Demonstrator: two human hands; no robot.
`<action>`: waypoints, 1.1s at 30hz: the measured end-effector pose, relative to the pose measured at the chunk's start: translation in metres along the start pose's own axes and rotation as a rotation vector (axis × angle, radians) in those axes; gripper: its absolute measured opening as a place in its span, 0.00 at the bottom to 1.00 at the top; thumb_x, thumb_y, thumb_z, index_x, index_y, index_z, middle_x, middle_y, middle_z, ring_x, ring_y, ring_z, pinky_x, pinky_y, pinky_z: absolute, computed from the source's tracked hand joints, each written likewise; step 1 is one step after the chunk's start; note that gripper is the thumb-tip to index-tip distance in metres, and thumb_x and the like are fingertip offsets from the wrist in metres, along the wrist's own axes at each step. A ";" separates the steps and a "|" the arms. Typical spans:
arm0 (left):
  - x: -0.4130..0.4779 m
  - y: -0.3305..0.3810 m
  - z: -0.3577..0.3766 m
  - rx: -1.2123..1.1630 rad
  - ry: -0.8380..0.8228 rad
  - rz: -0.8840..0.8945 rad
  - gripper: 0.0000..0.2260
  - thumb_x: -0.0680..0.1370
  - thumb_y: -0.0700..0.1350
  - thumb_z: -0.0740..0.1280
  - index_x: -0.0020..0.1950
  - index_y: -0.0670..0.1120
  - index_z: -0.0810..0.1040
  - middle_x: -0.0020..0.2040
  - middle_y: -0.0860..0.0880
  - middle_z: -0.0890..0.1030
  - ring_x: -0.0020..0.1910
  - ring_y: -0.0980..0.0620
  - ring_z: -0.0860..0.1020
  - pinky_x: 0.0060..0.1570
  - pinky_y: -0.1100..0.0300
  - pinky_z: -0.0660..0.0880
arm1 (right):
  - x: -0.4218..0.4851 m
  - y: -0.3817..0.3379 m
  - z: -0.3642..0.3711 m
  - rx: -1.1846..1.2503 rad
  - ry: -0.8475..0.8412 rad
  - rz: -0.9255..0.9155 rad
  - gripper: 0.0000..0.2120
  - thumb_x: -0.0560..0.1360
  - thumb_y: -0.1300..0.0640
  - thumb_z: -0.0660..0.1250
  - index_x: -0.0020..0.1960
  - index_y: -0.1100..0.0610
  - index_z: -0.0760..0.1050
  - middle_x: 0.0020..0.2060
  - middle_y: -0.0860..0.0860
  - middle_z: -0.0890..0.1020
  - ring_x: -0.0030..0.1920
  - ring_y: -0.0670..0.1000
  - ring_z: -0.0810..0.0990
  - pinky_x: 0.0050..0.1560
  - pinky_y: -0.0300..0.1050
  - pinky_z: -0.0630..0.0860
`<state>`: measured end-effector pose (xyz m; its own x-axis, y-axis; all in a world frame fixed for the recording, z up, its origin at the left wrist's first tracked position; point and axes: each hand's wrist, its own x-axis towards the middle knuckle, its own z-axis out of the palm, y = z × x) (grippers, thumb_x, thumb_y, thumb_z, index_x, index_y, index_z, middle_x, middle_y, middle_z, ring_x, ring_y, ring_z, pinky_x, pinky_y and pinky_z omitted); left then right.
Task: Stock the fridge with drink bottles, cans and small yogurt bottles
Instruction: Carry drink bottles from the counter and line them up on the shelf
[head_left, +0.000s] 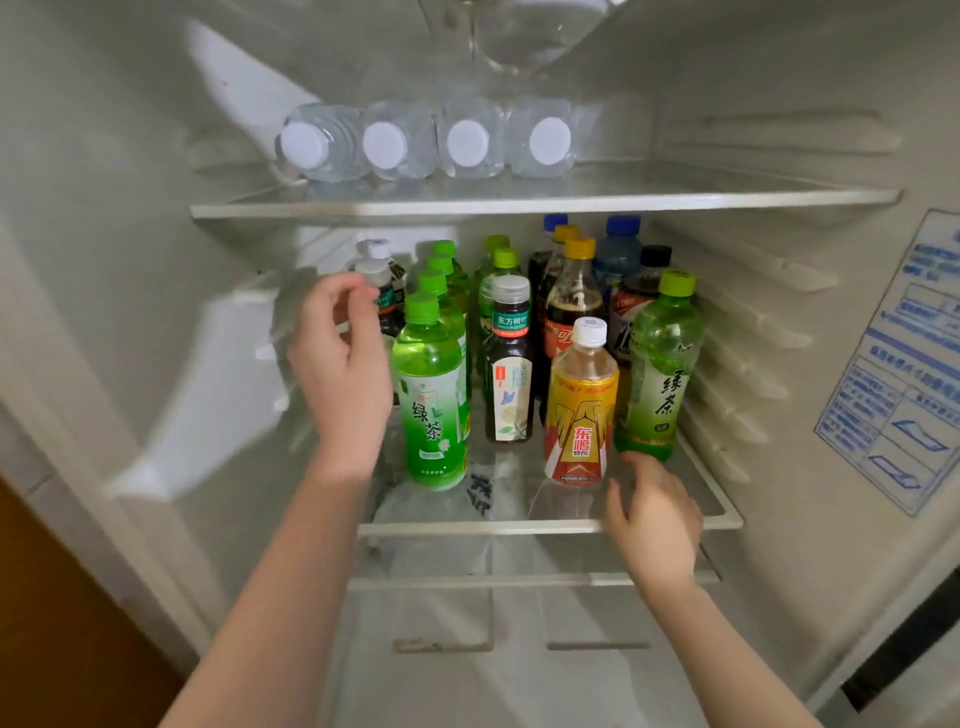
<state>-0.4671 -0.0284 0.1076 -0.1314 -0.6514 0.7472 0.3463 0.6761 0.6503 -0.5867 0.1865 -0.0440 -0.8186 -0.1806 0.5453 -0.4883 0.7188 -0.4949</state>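
left hand (340, 364): raised at the left of the middle shelf (545, 527), fingers loosely bent, holding nothing. its fingertips are just beside the white-capped bottles (376, 270) at the back left, contact unclear. probably there to steady or nudge that column.

right hand (655, 512): low at the shelf's front right, fingers loosely curled, nothing in its grip. its fingertips are at the foot of the yellow bottle (581, 410) and the green bottle (660, 364) beside it; touching or not, cannot tell. probably placed to square one of them up.

middle shelf, stock: all upright, in columns mostly by kind, likely so like stays with like and labels face out.
- left: a green row (430, 395) running back.
- centre: a dark tea bottle (510, 364), green caps behind.
- right of centre: the yellow bottle in front of cola bottles (574, 296).
- far right: the green bottle in front, blue-capped bottles (621, 249) at the back.

upper shelf (519, 208): four water bottles (426, 140) on their sides, caps outward, side by side, likely to pack tight.

not seen: cans, yogurt bottles; that part of the stocking looks outstanding.

surround: drawer (519, 649) below, printed sticker (904, 364) on the right wall.
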 end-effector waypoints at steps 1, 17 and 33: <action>0.015 -0.006 0.004 0.065 -0.038 -0.017 0.07 0.78 0.43 0.60 0.50 0.49 0.78 0.47 0.44 0.80 0.49 0.43 0.78 0.53 0.47 0.75 | 0.000 0.000 -0.001 0.012 0.008 -0.003 0.13 0.70 0.61 0.70 0.54 0.60 0.78 0.44 0.56 0.83 0.44 0.60 0.80 0.41 0.50 0.75; 0.101 -0.091 0.052 0.630 -0.507 -0.238 0.18 0.78 0.37 0.62 0.68 0.40 0.71 0.66 0.39 0.72 0.64 0.41 0.72 0.62 0.58 0.67 | 0.001 0.000 0.004 -0.010 0.055 -0.015 0.07 0.66 0.64 0.72 0.42 0.54 0.80 0.34 0.51 0.82 0.35 0.55 0.79 0.32 0.42 0.70; 0.033 -0.013 -0.023 0.728 -0.349 0.014 0.12 0.76 0.40 0.67 0.59 0.41 0.78 0.58 0.39 0.79 0.58 0.38 0.75 0.57 0.47 0.71 | 0.000 -0.002 0.001 0.000 0.025 -0.030 0.06 0.70 0.64 0.68 0.45 0.57 0.81 0.38 0.55 0.83 0.39 0.58 0.80 0.37 0.47 0.74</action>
<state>-0.4549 -0.0662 0.1206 -0.4560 -0.5777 0.6770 -0.3265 0.8163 0.4765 -0.5860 0.1841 -0.0441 -0.7958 -0.1851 0.5766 -0.5123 0.7133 -0.4782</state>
